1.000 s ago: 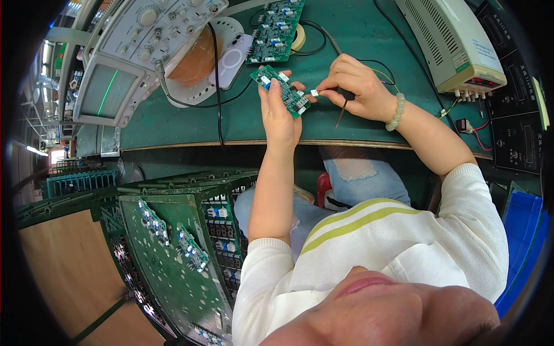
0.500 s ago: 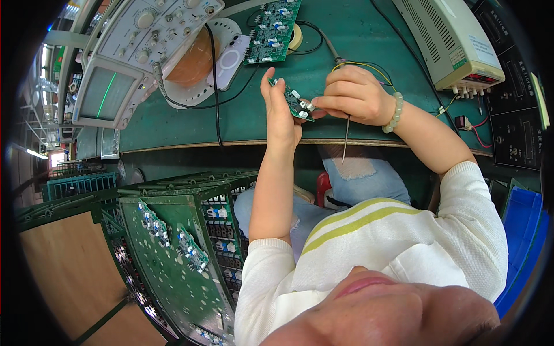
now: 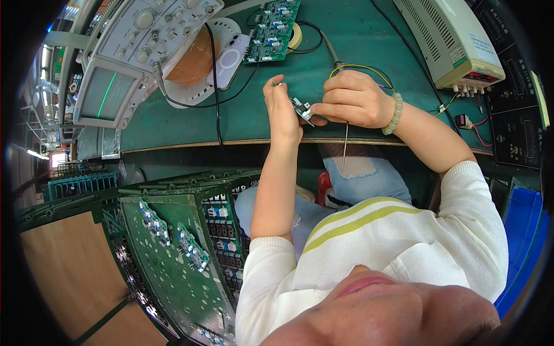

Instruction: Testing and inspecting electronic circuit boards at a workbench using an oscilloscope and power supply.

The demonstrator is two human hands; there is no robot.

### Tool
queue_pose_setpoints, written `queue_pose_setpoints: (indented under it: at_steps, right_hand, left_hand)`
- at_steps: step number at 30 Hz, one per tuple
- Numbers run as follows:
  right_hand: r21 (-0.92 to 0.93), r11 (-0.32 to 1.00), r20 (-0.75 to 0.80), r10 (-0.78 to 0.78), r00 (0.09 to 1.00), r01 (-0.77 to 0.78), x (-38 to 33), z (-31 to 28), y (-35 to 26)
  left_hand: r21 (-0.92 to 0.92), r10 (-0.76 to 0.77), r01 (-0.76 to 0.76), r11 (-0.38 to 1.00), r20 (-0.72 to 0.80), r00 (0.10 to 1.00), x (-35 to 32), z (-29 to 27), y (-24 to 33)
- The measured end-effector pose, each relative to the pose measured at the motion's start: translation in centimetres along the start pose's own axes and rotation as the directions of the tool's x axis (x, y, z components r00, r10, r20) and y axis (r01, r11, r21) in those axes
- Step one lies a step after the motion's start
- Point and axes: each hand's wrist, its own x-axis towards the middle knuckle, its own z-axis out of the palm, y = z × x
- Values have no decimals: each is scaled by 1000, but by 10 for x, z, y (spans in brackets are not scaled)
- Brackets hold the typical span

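My left hand [image 3: 283, 115] grips a small green circuit board [image 3: 301, 107] with white and dark parts, above the bench's front edge. The board is tilted, and part of it is hidden by my fingers. Close by, my right hand [image 3: 359, 99] is closed, its thumb and forefinger at a white part on the board's near end. A thin metal rod [image 3: 345, 147] sticks down out of my right fist. Behind the fist, a grey cable [image 3: 330, 47] and a yellow wire [image 3: 369, 67] run up to my hand; how they join the rod is hidden.
At the back left stands an oscilloscope [image 3: 107, 95] with a green trace. A larger circuit board [image 3: 272, 32], a tape roll [image 3: 295, 37] and a phone [image 3: 231, 60] lie on the green bench [image 3: 190, 127]. A power supply [image 3: 456, 43] is at right. A green rack [image 3: 167, 259] bearing boards stands at lower left.
The small board has turned to a steeper, more edge-on tilt in my left hand. Both hands have shifted slightly downward; the right still holds the rod.
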Motion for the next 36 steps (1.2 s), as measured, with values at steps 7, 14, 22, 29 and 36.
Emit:
queue_pose_setpoints:
  at_steps: [7,14,22,29,36]
  right_hand:
    - [36,999,3,15,1000,-15,-2,10,-5]
    - [97,985,-7,141,990,-140,0,3,3]
    - [114,765,-34,641,767,-634,-9,4,18]
    - [-2,676,108,733,672,-737,-20,7,26]
    - [-11,709,33,705,708,-705,-19,8,25]
  left_hand:
    - [-5,128,-129,992,-48,991,20,-18,-33]
    - [-76,39,-39,996,-8,999,5,-3,-7]
    - [-54,343,-339,939,170,924,12,-20,-11]
    - [-141,363,-338,931,229,903,15,-20,-21]
    - [-133,366,-344,929,209,907,16,-16,-27]
